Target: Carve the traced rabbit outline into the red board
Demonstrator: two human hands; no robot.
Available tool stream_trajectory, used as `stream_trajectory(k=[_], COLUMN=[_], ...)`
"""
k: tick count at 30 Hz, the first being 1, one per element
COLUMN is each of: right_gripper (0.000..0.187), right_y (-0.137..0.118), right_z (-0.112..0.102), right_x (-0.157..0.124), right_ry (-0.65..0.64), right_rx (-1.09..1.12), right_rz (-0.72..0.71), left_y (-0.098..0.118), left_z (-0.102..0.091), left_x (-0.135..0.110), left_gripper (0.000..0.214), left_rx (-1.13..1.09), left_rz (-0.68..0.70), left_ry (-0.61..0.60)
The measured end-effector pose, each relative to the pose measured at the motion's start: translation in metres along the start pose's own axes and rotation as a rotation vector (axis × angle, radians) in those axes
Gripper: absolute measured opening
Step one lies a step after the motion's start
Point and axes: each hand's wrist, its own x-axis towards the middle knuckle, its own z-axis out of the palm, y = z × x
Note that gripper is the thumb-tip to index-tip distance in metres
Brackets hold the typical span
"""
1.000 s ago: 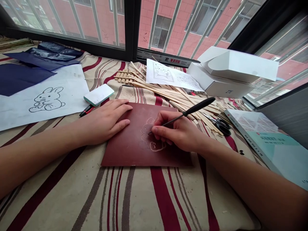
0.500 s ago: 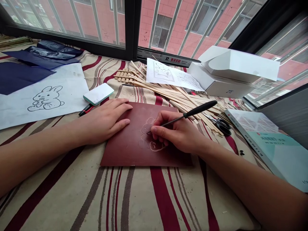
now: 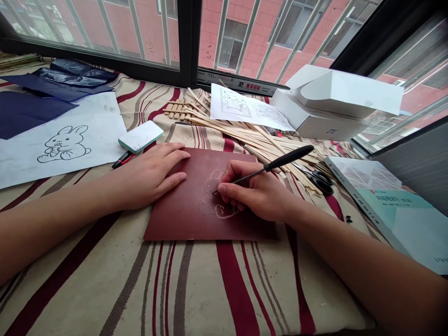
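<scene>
A dark red-brown square sheet [image 3: 175, 219] lies flat on the striped cloth, with a pale rabbit outline partly scratched into it. My left hand [image 3: 154, 175] rests open on its left edge, fingers stretched over the surface. In my right hand [image 3: 250, 189] is a thin metal carving tool with a black handle [image 3: 289, 157], gripped like a pen. Its tip meets the sheet at the middle of the outline. Some of the outline is hidden behind my right fingers. Left of the sheet, a white paper [image 3: 101, 140] bears a black rabbit drawing.
Beyond the left hand are a white-and-green eraser [image 3: 140, 135] and a black-red pen [image 3: 122, 160]. Thin wooden strips [image 3: 241, 133], scissors [image 3: 320, 181], a printed sheet [image 3: 250, 109] and a white box [image 3: 322, 116] lie behind. A book [image 3: 388, 205] is at right; dark blue sheets [image 3: 31, 112] at far left.
The whole view has shifted slightly, so everything sits a little further left. Both hands keep nearly the same places on the sheet, and the tool's tip stays at the outline.
</scene>
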Motion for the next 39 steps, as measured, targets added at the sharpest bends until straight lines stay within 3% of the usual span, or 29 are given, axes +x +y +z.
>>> stream_trajectory(k=[7, 39], right_gripper=[0.019, 0.019], right_y=[0.0015, -0.0007], right_z=[-0.0004, -0.0034], right_x=[-0.0001, -0.0015], right_ry=[-0.012, -0.030], right_rx=[0.012, -0.024], right_rz=[0.023, -0.013], left_y=[0.0071, 0.0055], left_z=[-0.0062, -0.0051], left_x=[0.0009, 0.0009], left_gripper=[0.075, 0.074], left_rx=[-0.004, -0.009], left_rz=[-0.059, -0.044], left_ry=[-0.067, -0.049])
